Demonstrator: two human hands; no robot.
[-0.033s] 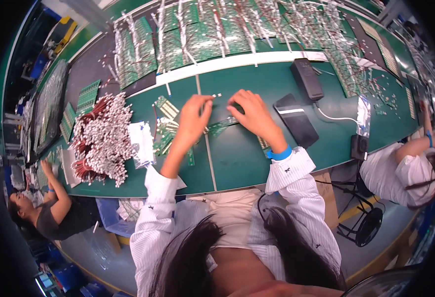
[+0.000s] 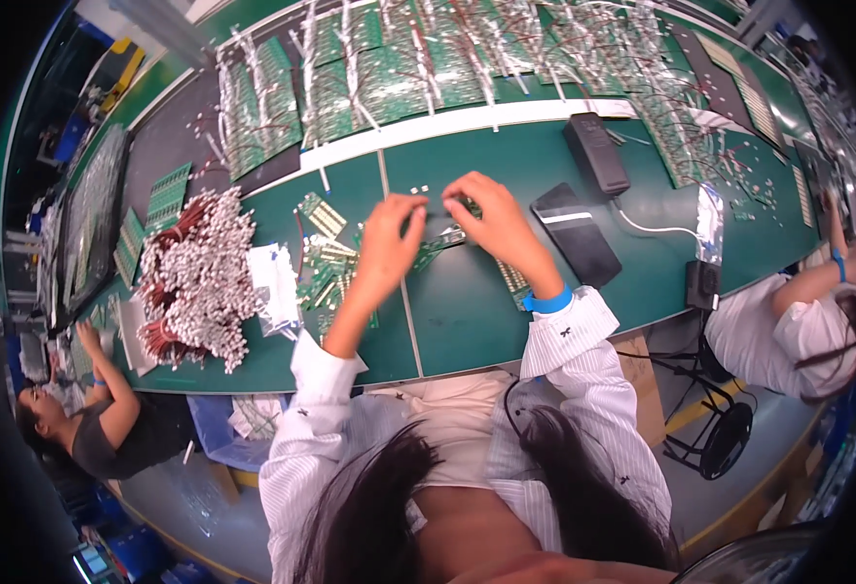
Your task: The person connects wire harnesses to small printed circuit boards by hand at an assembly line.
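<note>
My left hand (image 2: 390,237) and my right hand (image 2: 495,219) are raised over the green table mat, fingertips facing each other across a narrow gap. The fingers of both are bent into a pinch; whatever is between them is too small to make out. Just beyond the fingertips lie a few tiny white pieces (image 2: 419,190). Beneath and between my hands is a small green circuit board piece (image 2: 439,243), partly hidden. Left of my left hand is a loose pile of small green board strips (image 2: 327,261). Another strip (image 2: 513,282) lies by my right wrist.
A heap of red wires with white ends (image 2: 199,277) and a silvery bag (image 2: 273,282) are at left. On the right lie a dark flat phone-like device (image 2: 579,234) and a black power adapter (image 2: 598,156). Wired green boards (image 2: 389,83) line the back. Co-workers sit on both sides.
My fingertips have come slightly closer together. The left hand has shifted a little to the right. The whole view has moved slightly.
</note>
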